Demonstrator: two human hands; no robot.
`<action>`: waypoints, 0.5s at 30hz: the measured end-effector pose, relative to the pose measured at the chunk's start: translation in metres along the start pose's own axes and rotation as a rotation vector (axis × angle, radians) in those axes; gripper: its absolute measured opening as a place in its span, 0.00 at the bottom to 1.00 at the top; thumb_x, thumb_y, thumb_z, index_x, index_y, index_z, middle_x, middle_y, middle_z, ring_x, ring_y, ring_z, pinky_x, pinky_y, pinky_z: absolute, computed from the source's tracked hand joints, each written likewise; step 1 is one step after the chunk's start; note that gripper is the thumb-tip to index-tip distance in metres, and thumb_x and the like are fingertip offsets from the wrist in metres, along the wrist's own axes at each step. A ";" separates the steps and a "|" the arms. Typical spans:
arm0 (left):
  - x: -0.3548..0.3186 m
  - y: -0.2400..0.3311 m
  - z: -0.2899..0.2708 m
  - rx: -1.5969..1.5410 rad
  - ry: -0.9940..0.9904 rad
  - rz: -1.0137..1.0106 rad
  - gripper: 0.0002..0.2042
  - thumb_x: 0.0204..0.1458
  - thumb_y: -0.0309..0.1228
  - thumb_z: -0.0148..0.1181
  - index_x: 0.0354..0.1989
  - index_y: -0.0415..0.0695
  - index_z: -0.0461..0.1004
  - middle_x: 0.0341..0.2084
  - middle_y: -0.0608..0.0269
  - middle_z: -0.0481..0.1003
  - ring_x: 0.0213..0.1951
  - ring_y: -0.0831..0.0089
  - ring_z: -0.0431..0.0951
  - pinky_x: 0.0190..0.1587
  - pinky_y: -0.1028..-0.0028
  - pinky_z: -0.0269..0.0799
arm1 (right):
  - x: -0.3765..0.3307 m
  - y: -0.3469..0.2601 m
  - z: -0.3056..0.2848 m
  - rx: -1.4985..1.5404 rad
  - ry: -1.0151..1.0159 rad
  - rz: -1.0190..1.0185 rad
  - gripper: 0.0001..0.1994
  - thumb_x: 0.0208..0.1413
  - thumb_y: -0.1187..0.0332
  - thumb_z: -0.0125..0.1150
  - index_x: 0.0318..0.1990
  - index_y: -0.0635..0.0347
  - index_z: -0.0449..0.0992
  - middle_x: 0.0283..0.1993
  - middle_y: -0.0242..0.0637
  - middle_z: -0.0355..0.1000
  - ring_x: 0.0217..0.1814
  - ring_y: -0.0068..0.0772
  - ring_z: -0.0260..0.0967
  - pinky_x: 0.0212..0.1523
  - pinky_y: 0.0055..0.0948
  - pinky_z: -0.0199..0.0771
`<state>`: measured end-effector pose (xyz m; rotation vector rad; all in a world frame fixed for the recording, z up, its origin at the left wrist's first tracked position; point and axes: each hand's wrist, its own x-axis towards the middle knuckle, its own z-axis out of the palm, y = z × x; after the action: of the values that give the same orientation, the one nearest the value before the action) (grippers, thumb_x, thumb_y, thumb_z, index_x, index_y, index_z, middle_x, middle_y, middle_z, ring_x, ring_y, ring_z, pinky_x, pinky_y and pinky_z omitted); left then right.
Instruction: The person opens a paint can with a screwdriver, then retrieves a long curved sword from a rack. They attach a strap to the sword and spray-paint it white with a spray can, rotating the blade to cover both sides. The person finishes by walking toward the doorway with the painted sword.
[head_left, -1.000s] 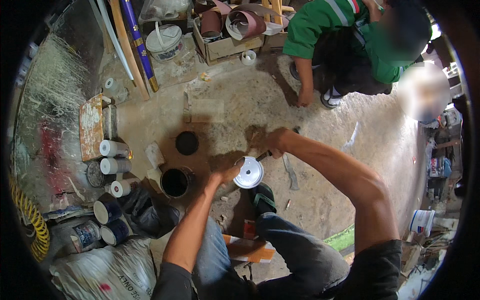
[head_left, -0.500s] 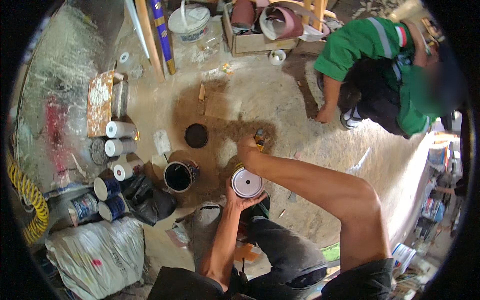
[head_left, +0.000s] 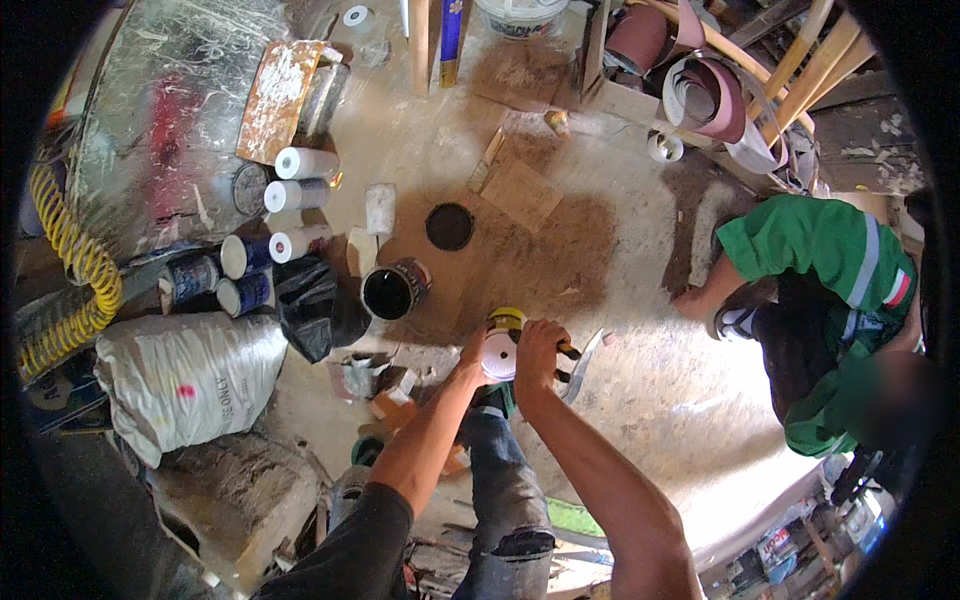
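A can (head_left: 499,358) with a white ridged round top, a dark spot in its middle and a yellow band on its side stands tilted in front of me. My left hand (head_left: 476,362) grips it from the left, fingers mostly hidden behind it. At its right side my right hand (head_left: 540,352) is closed around pliers (head_left: 567,350), with two yellow-and-black handle ends poking out; their jaws, toward the can, are hidden. Left of the can is an open can (head_left: 392,293) with a dark inside. Beyond that lies a round dark disc (head_left: 450,227).
White-topped spray cans (head_left: 300,194), paint tins (head_left: 245,257), a black plastic bag (head_left: 315,305) and a white sack (head_left: 190,385) sit at the left. A co-worker in green (head_left: 800,250) crouches at the right. A wooden crate (head_left: 640,105) holds sandpaper rolls (head_left: 705,98).
My view has shifted, so the surroundings sit elsewhere in it. My right hand has come from the can's far side to its right side, with the yellow-and-black tool still in it.
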<state>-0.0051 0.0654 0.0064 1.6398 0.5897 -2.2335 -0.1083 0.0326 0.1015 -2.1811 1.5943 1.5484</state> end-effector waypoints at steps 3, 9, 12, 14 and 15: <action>-0.006 0.002 0.008 0.406 0.500 0.330 0.16 0.54 0.37 0.53 0.47 0.44 0.74 0.45 0.46 0.75 0.48 0.47 0.75 0.51 0.55 0.72 | -0.006 0.008 0.000 0.091 0.051 0.022 0.13 0.60 0.63 0.48 0.49 0.56 0.69 0.42 0.41 0.68 0.41 0.42 0.66 0.38 0.47 0.63; -0.051 0.017 0.013 1.865 0.265 1.133 0.13 0.49 0.23 0.54 0.44 0.40 0.75 0.44 0.45 0.76 0.48 0.50 0.75 0.52 0.60 0.74 | -0.008 0.040 0.020 0.086 0.027 0.093 0.17 0.58 0.68 0.52 0.54 0.59 0.71 0.51 0.45 0.69 0.57 0.49 0.64 0.63 0.69 0.55; -0.070 0.023 0.010 2.155 0.215 1.256 0.15 0.52 0.25 0.52 0.49 0.43 0.74 0.46 0.54 0.77 0.52 0.61 0.76 0.54 0.66 0.74 | -0.006 0.068 0.039 0.821 -0.385 0.110 0.22 0.57 0.58 0.54 0.55 0.62 0.73 0.59 0.44 0.65 0.67 0.50 0.55 0.64 0.67 0.52; -0.075 0.027 0.013 2.188 0.167 1.324 0.16 0.52 0.27 0.53 0.50 0.42 0.74 0.44 0.54 0.78 0.50 0.63 0.76 0.54 0.67 0.72 | -0.009 0.076 0.050 0.962 -0.360 0.052 0.22 0.51 0.53 0.58 0.46 0.59 0.81 0.51 0.47 0.73 0.58 0.48 0.67 0.52 0.49 0.67; -0.076 0.030 0.015 2.144 0.107 1.385 0.15 0.51 0.25 0.53 0.49 0.41 0.75 0.45 0.53 0.78 0.49 0.58 0.77 0.54 0.64 0.73 | -0.009 0.076 0.055 1.209 -0.554 -0.006 0.22 0.51 0.51 0.58 0.45 0.59 0.81 0.44 0.45 0.76 0.50 0.45 0.71 0.46 0.44 0.70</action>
<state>0.0192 0.0325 0.0786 1.3577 -2.7256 -0.9155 -0.2006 0.0317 0.1172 -0.9928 1.6094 0.6757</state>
